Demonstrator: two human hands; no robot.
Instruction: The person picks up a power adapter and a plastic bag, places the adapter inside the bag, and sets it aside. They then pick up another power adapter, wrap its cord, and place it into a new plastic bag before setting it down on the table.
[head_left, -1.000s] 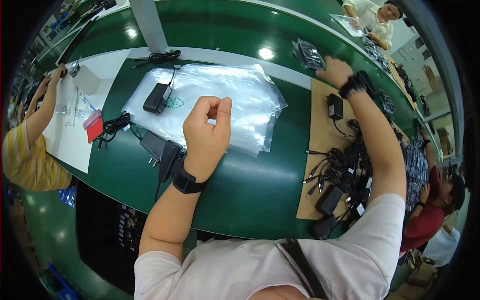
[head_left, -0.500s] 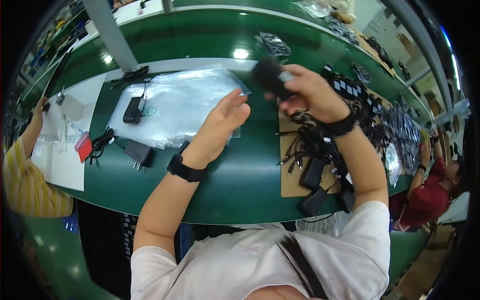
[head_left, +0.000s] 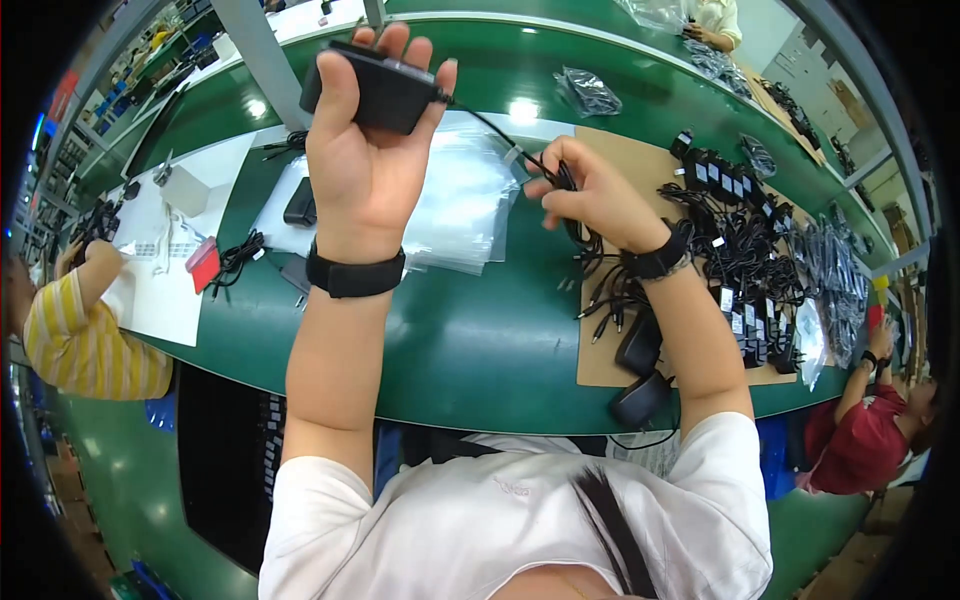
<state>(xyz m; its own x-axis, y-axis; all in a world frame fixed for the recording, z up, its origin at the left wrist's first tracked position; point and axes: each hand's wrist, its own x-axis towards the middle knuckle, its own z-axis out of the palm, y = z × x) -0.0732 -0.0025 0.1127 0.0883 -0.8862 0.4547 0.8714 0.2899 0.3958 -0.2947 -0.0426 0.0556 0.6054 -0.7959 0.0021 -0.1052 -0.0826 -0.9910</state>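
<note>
Black and boxy, a power adapter [head_left: 372, 88] sat raised above the green worktop [head_left: 470, 340], gripped in the left hand [head_left: 365, 165] with fingers curled over its top edge. Its thin black cable [head_left: 490, 130] ran across to the right hand [head_left: 590, 195], whose fingers were pinched closed around the cord just over a brown cardboard sheet [head_left: 610, 360]. Both wrists wore black bands. Beneath the hands lay a stack of clear plastic bags [head_left: 460, 210], one near the left edge holding another dark adapter [head_left: 299, 202]. More adapters and tangled cables [head_left: 740, 250] crowded the cardboard to the right. At the far left, a person in a yellow striped shirt [head_left: 85, 345] leaned over white sheets [head_left: 170, 270]; at the lower right sat a person in red [head_left: 865, 445].
</note>
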